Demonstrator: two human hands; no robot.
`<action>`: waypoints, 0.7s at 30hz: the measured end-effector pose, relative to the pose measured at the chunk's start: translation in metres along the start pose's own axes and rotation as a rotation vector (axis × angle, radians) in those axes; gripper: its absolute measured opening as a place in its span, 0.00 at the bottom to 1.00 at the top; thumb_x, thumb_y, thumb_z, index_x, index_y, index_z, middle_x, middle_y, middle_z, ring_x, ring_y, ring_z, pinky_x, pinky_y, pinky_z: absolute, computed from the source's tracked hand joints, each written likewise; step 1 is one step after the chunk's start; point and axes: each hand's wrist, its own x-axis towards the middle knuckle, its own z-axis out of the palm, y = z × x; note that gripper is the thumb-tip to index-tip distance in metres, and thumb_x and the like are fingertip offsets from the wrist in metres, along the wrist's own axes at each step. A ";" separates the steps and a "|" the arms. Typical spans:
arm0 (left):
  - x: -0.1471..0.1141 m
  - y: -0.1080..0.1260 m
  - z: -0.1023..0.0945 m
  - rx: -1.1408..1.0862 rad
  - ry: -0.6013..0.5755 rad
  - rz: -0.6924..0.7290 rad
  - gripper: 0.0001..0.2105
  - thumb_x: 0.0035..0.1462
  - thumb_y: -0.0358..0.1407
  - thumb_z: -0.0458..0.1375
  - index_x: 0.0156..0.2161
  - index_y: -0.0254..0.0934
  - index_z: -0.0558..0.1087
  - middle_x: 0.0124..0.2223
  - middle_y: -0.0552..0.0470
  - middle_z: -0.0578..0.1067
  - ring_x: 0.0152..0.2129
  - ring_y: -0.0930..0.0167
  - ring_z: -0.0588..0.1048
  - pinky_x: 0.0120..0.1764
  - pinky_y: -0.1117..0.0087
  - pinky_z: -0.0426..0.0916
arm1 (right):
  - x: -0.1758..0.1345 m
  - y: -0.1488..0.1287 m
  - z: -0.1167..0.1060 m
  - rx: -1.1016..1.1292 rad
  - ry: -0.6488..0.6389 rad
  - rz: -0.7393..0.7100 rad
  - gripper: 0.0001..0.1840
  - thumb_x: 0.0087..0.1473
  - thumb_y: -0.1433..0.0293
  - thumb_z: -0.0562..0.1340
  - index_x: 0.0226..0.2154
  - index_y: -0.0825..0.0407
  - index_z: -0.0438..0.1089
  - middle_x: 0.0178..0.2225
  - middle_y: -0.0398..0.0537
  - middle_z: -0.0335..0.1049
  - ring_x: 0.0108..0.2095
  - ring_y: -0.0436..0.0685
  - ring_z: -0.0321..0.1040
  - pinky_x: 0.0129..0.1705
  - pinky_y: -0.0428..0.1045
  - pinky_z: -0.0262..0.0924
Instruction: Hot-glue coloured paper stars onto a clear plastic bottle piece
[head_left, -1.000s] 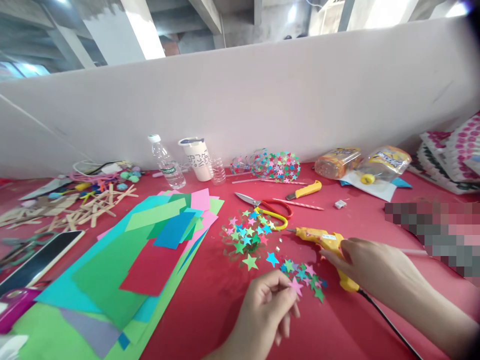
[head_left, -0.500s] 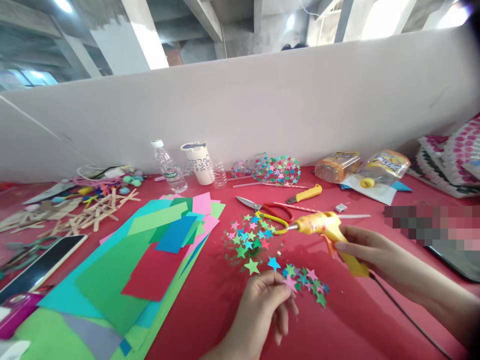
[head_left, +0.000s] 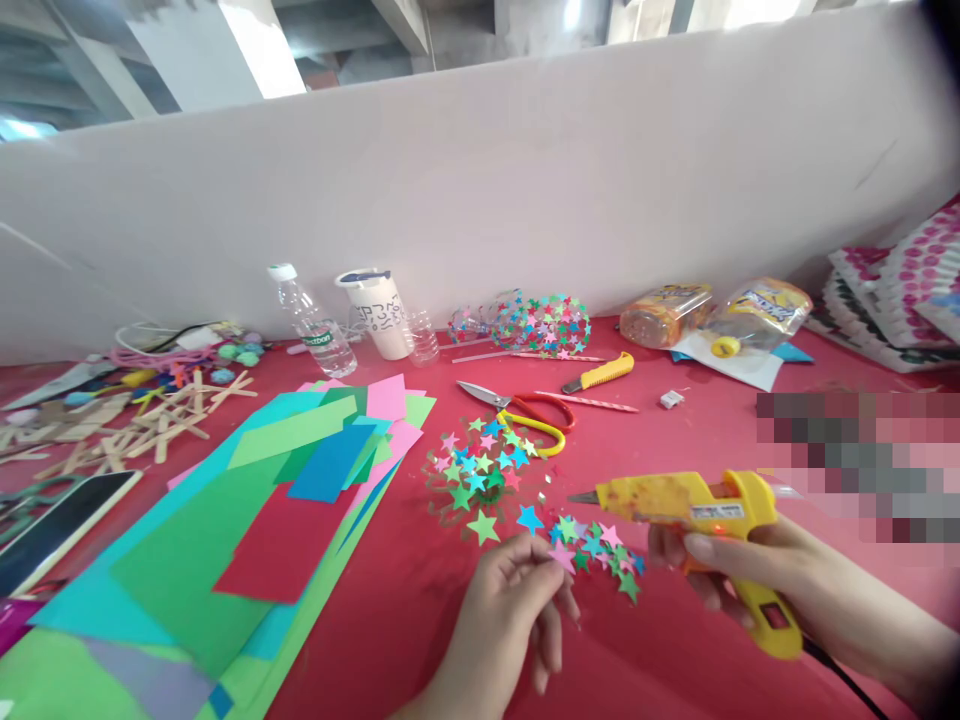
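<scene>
Yellow glue gun (head_left: 682,505) is in your right hand (head_left: 791,555), right of the scissors (head_left: 504,404) and nearer you. Right grip closed round its handle, thumb along the side, nozzle pointing left; can't tell if the trigger is squeezed. Black cord runs off behind your wrist.

Your left hand (head_left: 510,600) is on the near side of the scissors. Left grip: thumb and fingers pressed together, pinching a pink star (head_left: 561,558). So the star you hold is nearer you than the scissors, right by a loose star cluster (head_left: 592,545); can't tell if they touch. Bigger star pile (head_left: 470,464) sits just on your side of the scissors, by the yellow handle loop.

Scissors lie on the red table (head_left: 390,620), blades pointing left and away from you. Striped straw (head_left: 600,403) lies just right of them; yellow utility knife (head_left: 600,374) beyond it, to the right and further from you.

Star-covered bottle (head_left: 544,322) lies on its side behind the scissors, by the wall. White cup (head_left: 379,315) and capped clear bottle (head_left: 315,325) are behind and left of them. Left of the scissors you've got the coloured paper stack (head_left: 210,530), then craft sticks (head_left: 161,430) further left.
</scene>
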 end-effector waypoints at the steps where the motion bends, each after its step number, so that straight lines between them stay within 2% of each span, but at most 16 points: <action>1: 0.000 -0.001 0.000 0.000 0.003 0.005 0.09 0.55 0.39 0.54 0.28 0.36 0.65 0.24 0.56 0.71 0.10 0.82 0.62 0.09 0.83 0.52 | -0.003 0.000 0.001 -0.009 0.011 -0.030 0.20 0.44 0.51 0.64 0.27 0.50 0.73 0.23 0.45 0.71 0.24 0.54 0.66 0.27 0.48 0.60; 3: 0.000 -0.002 0.000 -0.003 0.014 0.006 0.10 0.56 0.39 0.53 0.27 0.36 0.65 0.23 0.57 0.70 0.09 0.82 0.62 0.09 0.83 0.51 | -0.008 0.002 0.005 -0.050 0.049 -0.091 0.20 0.42 0.49 0.66 0.27 0.49 0.73 0.24 0.44 0.72 0.28 0.56 0.68 0.33 0.49 0.64; 6: 0.001 -0.003 -0.001 0.008 0.037 0.004 0.10 0.57 0.39 0.52 0.27 0.36 0.64 0.22 0.58 0.68 0.09 0.82 0.61 0.09 0.83 0.50 | -0.014 0.007 0.012 -0.108 0.070 -0.129 0.21 0.42 0.47 0.66 0.30 0.47 0.75 0.23 0.42 0.72 0.28 0.56 0.68 0.34 0.48 0.66; 12: 0.001 -0.002 0.001 0.033 0.080 0.007 0.10 0.57 0.39 0.52 0.28 0.37 0.64 0.24 0.59 0.69 0.09 0.82 0.63 0.08 0.83 0.51 | -0.011 0.011 0.013 -0.150 -0.006 -0.182 0.24 0.47 0.49 0.64 0.41 0.46 0.76 0.30 0.43 0.77 0.34 0.57 0.72 0.40 0.46 0.67; 16: 0.001 -0.003 0.001 0.042 0.072 0.016 0.10 0.58 0.40 0.52 0.28 0.37 0.64 0.23 0.59 0.69 0.08 0.82 0.62 0.08 0.83 0.51 | -0.005 0.009 0.007 -0.254 -0.126 -0.222 0.25 0.52 0.50 0.61 0.47 0.48 0.74 0.34 0.47 0.78 0.38 0.59 0.73 0.42 0.47 0.68; 21: 0.000 -0.004 0.000 0.057 0.070 0.015 0.11 0.58 0.40 0.52 0.27 0.37 0.64 0.22 0.59 0.68 0.09 0.82 0.61 0.09 0.83 0.51 | -0.002 0.007 0.006 -0.259 -0.177 -0.236 0.24 0.54 0.51 0.60 0.48 0.47 0.73 0.39 0.47 0.78 0.38 0.59 0.73 0.43 0.47 0.68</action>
